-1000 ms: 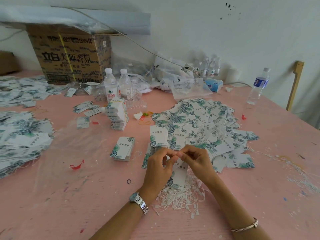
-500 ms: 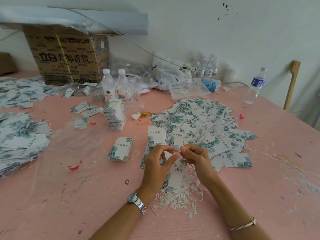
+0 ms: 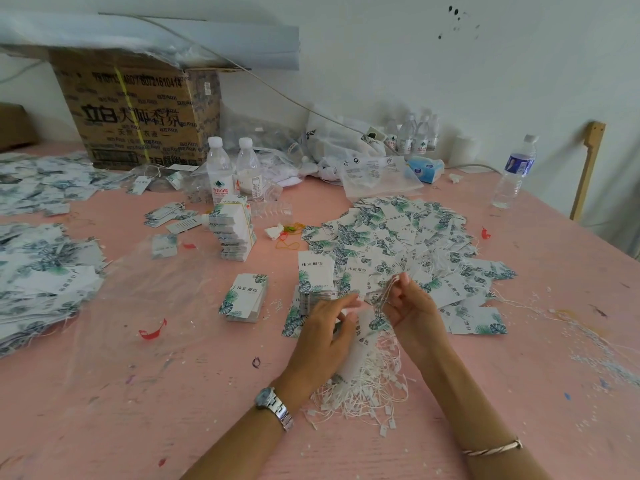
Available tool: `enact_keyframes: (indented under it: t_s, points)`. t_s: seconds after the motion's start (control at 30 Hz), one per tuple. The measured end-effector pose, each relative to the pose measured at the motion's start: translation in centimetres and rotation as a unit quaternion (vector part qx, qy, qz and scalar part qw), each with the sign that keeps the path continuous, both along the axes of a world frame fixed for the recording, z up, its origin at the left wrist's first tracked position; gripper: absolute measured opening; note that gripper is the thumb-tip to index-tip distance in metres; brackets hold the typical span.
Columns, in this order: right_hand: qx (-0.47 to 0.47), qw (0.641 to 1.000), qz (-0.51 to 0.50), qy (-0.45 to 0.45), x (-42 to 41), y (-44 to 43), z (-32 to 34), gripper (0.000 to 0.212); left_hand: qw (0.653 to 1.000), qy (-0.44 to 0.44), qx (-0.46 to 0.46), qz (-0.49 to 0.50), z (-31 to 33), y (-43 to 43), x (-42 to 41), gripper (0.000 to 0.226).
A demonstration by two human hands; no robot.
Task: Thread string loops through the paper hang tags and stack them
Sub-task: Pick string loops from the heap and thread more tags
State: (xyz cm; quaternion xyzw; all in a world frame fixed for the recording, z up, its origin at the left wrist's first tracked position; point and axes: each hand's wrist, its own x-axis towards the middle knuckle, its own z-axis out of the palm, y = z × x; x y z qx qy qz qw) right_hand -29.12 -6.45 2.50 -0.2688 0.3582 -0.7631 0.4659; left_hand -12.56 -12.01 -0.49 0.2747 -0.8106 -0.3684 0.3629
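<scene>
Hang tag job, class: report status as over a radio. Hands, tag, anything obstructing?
Left hand holds hang tag. Right hand pinches string loop by the tag's top. Loose string pile beneath, nothing obstructing.

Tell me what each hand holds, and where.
Left hand grips a hang tag near its top; right hand pinches a string loop by its end.

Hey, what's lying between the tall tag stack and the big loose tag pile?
In the head view, a crumpled white scrap and some orange and yellow rubber bands lie between the tall tag stack and the loose tag pile.
</scene>
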Motion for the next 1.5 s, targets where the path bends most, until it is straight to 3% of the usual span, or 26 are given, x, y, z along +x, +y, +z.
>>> enact_keyframes:
  t_s: [0.23, 0.53, 0.8, 0.93, 1.07, 1.2, 1.4, 1.5]
  points:
    - [-0.041, 0.997, 0.017, -0.060, -0.4, -0.2, -0.1, 0.016, 0.999, -0.006, 0.036, -0.004, -0.3, 0.0, 0.0, 0.032]
    - [0.002, 0.997, -0.059, -0.058, -0.7, -0.6, -0.4, 0.005, 0.980, 0.108, 0.160, -0.049, 0.3, 0.0, 0.0, 0.025]
    - [0.078, 0.985, -0.071, 0.136, -0.1, -0.5, -0.9, 0.009, 0.949, 0.257, 0.178, 0.048, 0.8, 0.1, 0.0, 0.028]
    - [0.086, 0.936, -0.101, 0.326, 1.1, -0.6, -1.5, 0.017, 0.933, 0.304, 0.163, 0.100, 0.7, 0.1, 0.2, 0.030]
    - [0.010, 0.947, -0.030, 0.319, 2.3, -0.4, -1.2, 0.030, 0.926, 0.317, 0.148, 0.140, 0.7, 0.2, 0.2, 0.032]
    - [0.008, 0.936, -0.015, 0.351, 2.4, -0.3, -1.3, 0.040, 0.917, 0.336, 0.126, 0.177, 0.7, 0.2, 0.0, 0.031]
    - [-0.019, 0.930, -0.148, 0.335, 1.3, -0.1, -1.1, 0.016, 0.935, 0.296, 0.112, 0.160, 0.3, 0.0, -0.1, 0.030]
    - [0.035, 0.879, -0.290, 0.376, 0.1, -0.1, -1.0, 0.012, 0.947, 0.271, 0.075, 0.154, 0.4, 0.3, -0.1, 0.024]
